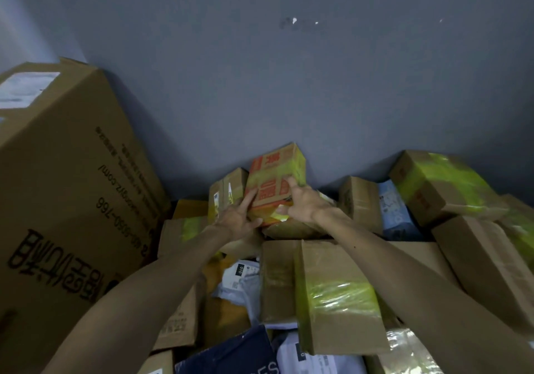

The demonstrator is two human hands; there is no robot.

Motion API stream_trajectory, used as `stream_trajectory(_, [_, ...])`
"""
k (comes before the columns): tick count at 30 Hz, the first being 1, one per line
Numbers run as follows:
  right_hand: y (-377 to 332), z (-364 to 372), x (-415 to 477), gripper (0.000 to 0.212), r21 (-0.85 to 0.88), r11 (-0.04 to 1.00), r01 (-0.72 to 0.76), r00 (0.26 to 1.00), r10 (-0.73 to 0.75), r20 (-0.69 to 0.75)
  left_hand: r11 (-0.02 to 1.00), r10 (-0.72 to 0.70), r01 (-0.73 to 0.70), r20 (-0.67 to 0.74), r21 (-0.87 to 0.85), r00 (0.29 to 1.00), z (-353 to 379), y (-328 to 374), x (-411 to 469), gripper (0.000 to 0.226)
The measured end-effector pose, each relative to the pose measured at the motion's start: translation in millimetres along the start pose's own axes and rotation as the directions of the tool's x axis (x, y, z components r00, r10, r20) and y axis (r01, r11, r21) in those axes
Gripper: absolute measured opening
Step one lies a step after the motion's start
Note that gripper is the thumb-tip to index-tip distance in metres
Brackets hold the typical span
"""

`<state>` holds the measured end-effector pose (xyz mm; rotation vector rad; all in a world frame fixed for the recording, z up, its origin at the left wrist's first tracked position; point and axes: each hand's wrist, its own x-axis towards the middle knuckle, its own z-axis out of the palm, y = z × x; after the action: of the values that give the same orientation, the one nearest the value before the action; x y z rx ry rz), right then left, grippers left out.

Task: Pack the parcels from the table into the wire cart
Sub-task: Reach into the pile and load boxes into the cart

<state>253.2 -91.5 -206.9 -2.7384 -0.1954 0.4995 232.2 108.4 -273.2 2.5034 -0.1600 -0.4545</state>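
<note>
- Clearly, the tall brown carton (72, 185) at the left looks tilted toward the heap and may slide; its upside-down print shows ".com/" and "-766".
- Heap of parcels (332, 287): loosely stacked, so pulling one may tumble its neighbours.
- Orange carton (271, 182), on top beside the wall, is gripped from both sides by left hand (239, 214) and right hand (303, 203); its glossy tape might slip.
- White mailer (242, 272) tag seems to read "010".
- Wire cart: not in view.

The big carton (66, 188) runs off the left and bottom edges. The left hand (239, 217) and right hand (303, 204) cover the orange-printed box's (277, 171) lower corners. The white bag's (242, 284) label is too small to read.
</note>
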Motion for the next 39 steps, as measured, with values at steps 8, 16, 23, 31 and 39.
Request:
stream_trajectory(8, [24.8, -2.4, -7.5, 0.088, 0.215, 0.976, 0.018, 1.000, -0.012, -0.028, 0.954, 0.003, -0.008, -0.018, -0.298, 1.000, 0.0, 13.4, 2.1, 0.109])
stream_trajectory(16, [31.4, -2.3, -18.2, 0.101, 0.305, 0.952, 0.031, 0.996, -0.005, -0.084, 0.946, -0.014, -0.013, -0.084, -0.323, 0.996, -2.5, 38.5, -8.1, 0.095])
stream_trajectory(23, [35.9, -16.9, -44.7, 0.099, 0.325, 0.939, 0.113, 0.991, -0.084, -0.103, 0.953, -0.026, -0.032, -0.187, -0.300, 0.982, -0.6, 61.4, -31.7, 0.088])
stream_trajectory(31, [26.3, -40.6, -92.8, 0.097, 0.264, 0.945, 0.193, 0.968, -0.139, -0.211, 0.963, 0.004, -0.088, -0.316, -0.255, 0.949, -21.0, 91.5, -67.0, 0.085])
stream_trajectory(39, [9.3, -69.0, -156.4, 0.093, 0.142, 0.978, 0.150, 0.932, -0.092, -0.352, 0.964, 0.201, -0.250, -0.366, -0.090, 0.909, -52.9, 129.1, -107.8, 0.083])
